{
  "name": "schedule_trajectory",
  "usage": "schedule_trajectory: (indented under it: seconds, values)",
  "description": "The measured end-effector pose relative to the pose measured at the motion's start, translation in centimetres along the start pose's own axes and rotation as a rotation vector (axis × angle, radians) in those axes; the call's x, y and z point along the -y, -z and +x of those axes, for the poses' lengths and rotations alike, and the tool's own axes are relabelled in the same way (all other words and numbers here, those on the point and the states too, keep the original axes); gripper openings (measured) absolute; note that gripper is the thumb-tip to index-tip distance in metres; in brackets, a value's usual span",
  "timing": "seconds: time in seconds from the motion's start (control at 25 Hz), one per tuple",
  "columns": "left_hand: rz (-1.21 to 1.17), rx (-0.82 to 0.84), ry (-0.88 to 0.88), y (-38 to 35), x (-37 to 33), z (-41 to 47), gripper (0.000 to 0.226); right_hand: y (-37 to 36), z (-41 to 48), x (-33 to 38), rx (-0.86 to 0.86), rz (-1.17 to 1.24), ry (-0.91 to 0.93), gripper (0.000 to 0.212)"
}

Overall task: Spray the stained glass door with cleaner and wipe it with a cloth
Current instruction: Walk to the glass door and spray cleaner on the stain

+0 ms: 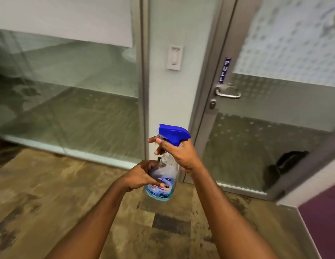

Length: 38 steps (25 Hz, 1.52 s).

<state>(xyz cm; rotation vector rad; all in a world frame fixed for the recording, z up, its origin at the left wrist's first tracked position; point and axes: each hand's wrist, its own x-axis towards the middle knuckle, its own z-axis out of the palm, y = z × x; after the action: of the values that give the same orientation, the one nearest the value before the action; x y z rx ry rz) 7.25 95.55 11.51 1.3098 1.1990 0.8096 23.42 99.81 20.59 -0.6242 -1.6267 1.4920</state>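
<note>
Now | spray bottle [164, 176] upright | right hand [178, 153] neck | left hand [144, 174] body

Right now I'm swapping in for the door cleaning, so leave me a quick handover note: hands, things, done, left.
Right hand: holds the spray bottle at its neck, under the blue trigger head.
Left hand: wraps the bottle's body.
Glass door: ahead to the right, shut, PULL sticker above its handle.
Done: bottle in hand; no wet spray visible on the door.
Left: spray, then wipe. No cloth in view.
</note>
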Motion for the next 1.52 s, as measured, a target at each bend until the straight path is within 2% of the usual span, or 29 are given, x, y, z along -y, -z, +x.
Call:
schedule_trajectory:
  seconds: [0.2, 0.32, 0.52, 0.76, 1.0, 1.08, 1.2, 1.28, 1.36, 1.52]
  values:
    - [0.124, 0.169, 0.000, -1.1, -2.4, 8.8, 0.055, 6.5, 1.6, 0.2, -0.189, -0.085, 0.029, 0.016]
    - [0.194, 0.308, -0.018, -3.7, -4.0, 13.3, 0.032, 11.0, 1.3, 0.3, -0.292, -0.057, 0.020, 0.018]
    - [0.259, 0.488, -0.048, -9.0, -7.0, 19.1, 0.026, 18.5, -0.3, 0.9, -0.245, 0.008, 0.036, 0.025]
    - [0.278, 0.484, 0.020, -16.4, -9.8, 25.8, 0.044, 28.7, -1.8, 1.9, -0.256, 0.013, 0.069, 0.029]
    - [0.439, 0.477, 0.037, -23.1, -13.8, 32.0, 0.054, 38.5, -2.4, 2.4, -0.293, -0.041, 0.019, 0.030]
    - [0.582, 0.432, 0.037, -23.7, -15.1, 33.5, 0.076, 40.5, -2.2, 2.2, -0.348, -0.033, 0.027, 0.021]
    - [0.829, 0.211, -0.015, -23.8, -18.0, 36.9, 0.098, 43.7, -0.6, 2.1, -0.467, -0.040, 0.028, 0.016]
    - [0.905, -0.004, -0.108, -23.9, -20.2, 39.4, 0.092, 45.5, 1.0, 1.9, -0.583, -0.040, 0.018, 0.013]
    - [0.872, -0.206, -0.270, -23.9, -22.4, 42.4, 0.079, 47.0, 2.7, 2.2, -0.690, -0.035, 0.016, 0.010]
    - [0.736, -0.447, -0.591, -23.5, -28.1, 48.4, 0.064, 50.4, 6.7, 4.3, -0.818, -0.093, 0.056, 0.011]
